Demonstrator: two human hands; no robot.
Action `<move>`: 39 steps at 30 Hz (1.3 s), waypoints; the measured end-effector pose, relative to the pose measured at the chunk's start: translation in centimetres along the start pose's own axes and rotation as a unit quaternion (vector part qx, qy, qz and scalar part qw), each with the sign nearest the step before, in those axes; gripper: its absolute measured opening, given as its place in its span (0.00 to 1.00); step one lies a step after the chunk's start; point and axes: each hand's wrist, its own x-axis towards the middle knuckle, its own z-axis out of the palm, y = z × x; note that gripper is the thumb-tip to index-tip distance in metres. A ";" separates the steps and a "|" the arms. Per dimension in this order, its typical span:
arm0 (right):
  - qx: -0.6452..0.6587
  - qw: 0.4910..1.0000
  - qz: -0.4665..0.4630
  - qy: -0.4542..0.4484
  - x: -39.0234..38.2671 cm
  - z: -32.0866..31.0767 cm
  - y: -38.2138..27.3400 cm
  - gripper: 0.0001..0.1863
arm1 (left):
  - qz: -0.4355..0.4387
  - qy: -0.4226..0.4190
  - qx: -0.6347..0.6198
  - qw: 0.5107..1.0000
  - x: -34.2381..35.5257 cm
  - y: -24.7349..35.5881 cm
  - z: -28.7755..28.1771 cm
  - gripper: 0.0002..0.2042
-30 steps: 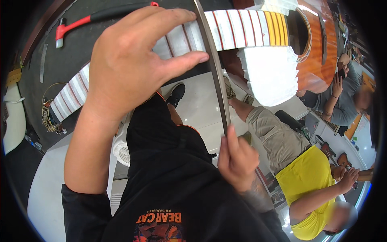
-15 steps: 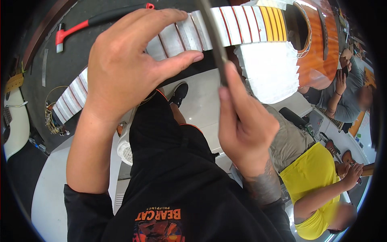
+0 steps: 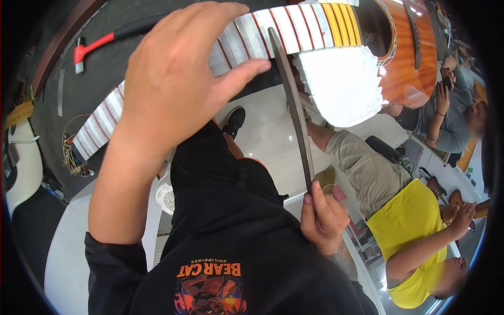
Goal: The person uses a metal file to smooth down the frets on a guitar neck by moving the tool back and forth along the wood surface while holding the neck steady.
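Note:
My left hand (image 3: pixel 176 73) is closed over the guitar neck (image 3: pixel 287 29), its fingers across the far side and the thumb along the near edge. White tape covers the fingerboard between the exposed frets, with yellow tape (image 3: pixel 344 24) near the soundhole. A long, narrow metal file (image 3: pixel 299 118) is pinched at its near end by my right hand (image 3: pixel 325 220). The file's far tip lies over a fret just right of my left hand, and its shaft slants down toward me. White paper (image 3: pixel 341 84) covers part of the guitar body (image 3: pixel 404 86).
A red and black mallet (image 3: pixel 100 44) lies on the dark bench at the far left. Loose strings (image 3: pixel 73 157) hang at the headstock. A cream guitar body (image 3: pixel 26 163) stands at the left. Two people sit to the right, one in a yellow shirt (image 3: pixel 409 231).
My right hand has drawn the file back toward me and down, so its tip now shows on the frets. My left hand has shifted slightly right relative to the bench.

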 end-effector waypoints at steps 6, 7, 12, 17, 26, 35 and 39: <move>0.008 1.000 0.020 -0.003 0.4 0.6 -0.4 0.28 | -0.050 0.022 -0.040 0.998 -0.7 -0.3 1.0 0.24; 0.008 1.000 0.019 -0.004 0.3 0.7 -0.2 0.28 | -0.051 0.023 -0.040 0.998 -0.5 -0.3 1.0 0.24; -0.057 0.998 -0.016 -0.002 -0.5 1.4 -0.8 0.27 | -0.023 0.050 -0.038 0.998 -0.7 -0.6 1.3 0.25; -0.031 0.999 -0.018 0.037 4.4 2.5 -0.7 0.29 | -0.042 0.034 -0.050 0.997 -0.6 -0.4 1.1 0.25; -0.023 1.000 -0.015 0.014 1.0 1.1 -0.5 0.30 | -0.038 0.042 -0.061 0.996 -0.7 -0.8 1.1 0.24; -0.057 0.998 -0.014 0.009 -1.2 1.8 0.0 0.30 | -0.063 0.025 -0.067 0.995 -0.7 -0.2 1.2 0.23; -0.079 0.997 -0.008 0.026 1.5 2.3 -1.3 0.29 | -0.037 0.049 -0.096 0.994 -0.5 -0.6 1.4 0.23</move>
